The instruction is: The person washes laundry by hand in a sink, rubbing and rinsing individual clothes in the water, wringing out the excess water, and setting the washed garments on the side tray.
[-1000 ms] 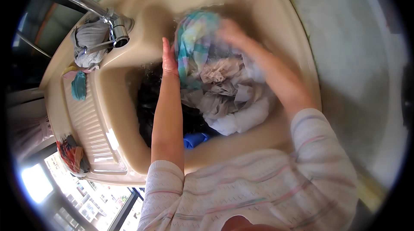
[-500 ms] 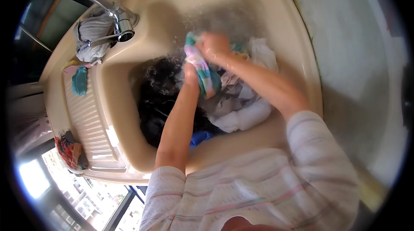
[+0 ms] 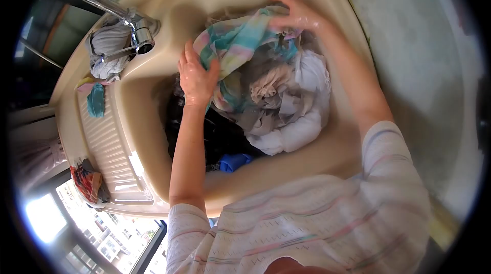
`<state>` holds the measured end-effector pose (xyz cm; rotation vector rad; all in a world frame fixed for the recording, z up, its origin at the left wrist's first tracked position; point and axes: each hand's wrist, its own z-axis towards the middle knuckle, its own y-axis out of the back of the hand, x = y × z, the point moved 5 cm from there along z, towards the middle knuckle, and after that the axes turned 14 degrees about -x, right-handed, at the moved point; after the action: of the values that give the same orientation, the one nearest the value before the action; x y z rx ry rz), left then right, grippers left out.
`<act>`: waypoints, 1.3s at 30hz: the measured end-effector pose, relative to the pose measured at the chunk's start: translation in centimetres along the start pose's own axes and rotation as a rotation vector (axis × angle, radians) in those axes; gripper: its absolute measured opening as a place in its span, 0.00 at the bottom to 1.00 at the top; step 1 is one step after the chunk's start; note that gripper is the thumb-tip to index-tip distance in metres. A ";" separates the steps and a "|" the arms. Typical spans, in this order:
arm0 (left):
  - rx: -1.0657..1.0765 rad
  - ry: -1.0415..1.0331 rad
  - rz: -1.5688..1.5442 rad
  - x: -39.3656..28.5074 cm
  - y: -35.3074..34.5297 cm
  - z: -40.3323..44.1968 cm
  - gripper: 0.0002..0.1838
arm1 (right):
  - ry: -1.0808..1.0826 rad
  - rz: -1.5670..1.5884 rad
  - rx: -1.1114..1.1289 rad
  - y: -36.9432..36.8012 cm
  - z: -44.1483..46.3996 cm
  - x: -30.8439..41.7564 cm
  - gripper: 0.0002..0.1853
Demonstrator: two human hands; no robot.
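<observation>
A wet checked cloth (image 3: 240, 44) in teal, pink and yellow lies spread over the water and laundry in the beige sink. My left hand (image 3: 197, 78) is at the cloth's near left edge, open, its thumb apart from the fingers and touching the fabric. At the far right edge, my right hand (image 3: 299, 17) is open too, fingers spread beside the cloth. Below the cloth are a beige crumpled garment (image 3: 268, 86) and white laundry (image 3: 294, 133). Dark laundry (image 3: 225, 133) fills the sink's left side, with a blue piece (image 3: 235, 162) at its near end.
A chrome faucet (image 3: 142, 39) stands at the sink's left rim, beside a grey cloth (image 3: 110, 51). On the ribbed washboard (image 3: 110, 141) side are a teal cloth (image 3: 95, 100) and a red-patterned bundle (image 3: 87, 182). A pale wall (image 3: 409, 85) borders the right.
The checked cloth was bunched between both closed hands; now it is spread out. My hands have moved apart, left hand leftward and right hand up and right, and the fingers have opened.
</observation>
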<state>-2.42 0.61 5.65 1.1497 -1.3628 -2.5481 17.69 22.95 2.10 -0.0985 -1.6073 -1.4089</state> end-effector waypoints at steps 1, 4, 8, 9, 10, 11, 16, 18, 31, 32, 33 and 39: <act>0.026 -0.136 0.046 -0.7 -1.4 -0.3 0.37 | -0.017 -0.165 -0.055 -1.1 -1.4 0.0 0.39; 0.145 -0.346 0.159 -1.2 -6.9 -1.7 0.41 | -0.128 -0.468 -0.076 -7.5 -4.8 -2.4 0.41; 0.649 0.237 -0.327 3.1 -12.2 -0.7 0.39 | -0.177 -0.532 0.275 -9.1 -3.5 -4.0 0.31; 0.811 0.499 -0.598 4.1 -12.9 -0.6 0.38 | -0.188 -0.628 0.477 -7.8 -3.0 -2.9 0.29; 0.756 0.728 -0.912 3.7 -10.9 -1.1 0.33 | -0.386 -0.247 0.255 -4.8 -3.5 -1.4 0.25; 0.661 0.823 -1.096 3.5 -9.7 -1.3 0.30 | -0.377 0.054 0.171 -5.0 -3.2 -2.1 0.26; 0.437 1.067 -1.580 2.6 -8.9 -2.1 0.26 | 0.027 0.144 -0.079 -8.5 -3.1 2.5 0.15; 0.299 1.075 -1.729 6.2 -12.9 -2.5 0.26 | 0.231 0.159 -0.098 -9.1 -7.0 10.5 0.09; 0.518 1.392 -1.347 5.1 -13.2 -8.6 0.25 | 0.142 -0.004 -0.222 -14.0 -7.9 12.1 0.10; 0.507 1.387 -1.333 6.2 -13.4 -8.1 0.25 | 0.299 0.006 -0.228 -13.6 -10.3 13.9 0.09; 0.509 1.380 -1.325 6.6 -13.6 -7.9 0.25 | 0.456 0.022 -0.239 -13.2 -11.7 15.4 0.07; 0.551 1.081 -0.869 3.6 -8.7 -5.5 0.23 | -0.331 0.134 0.082 -9.3 -1.6 4.1 0.16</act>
<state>0.93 0.82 -4.75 3.0547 -1.3386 -1.1346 10.74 16.54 -2.05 -0.4013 -1.8884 -1.2690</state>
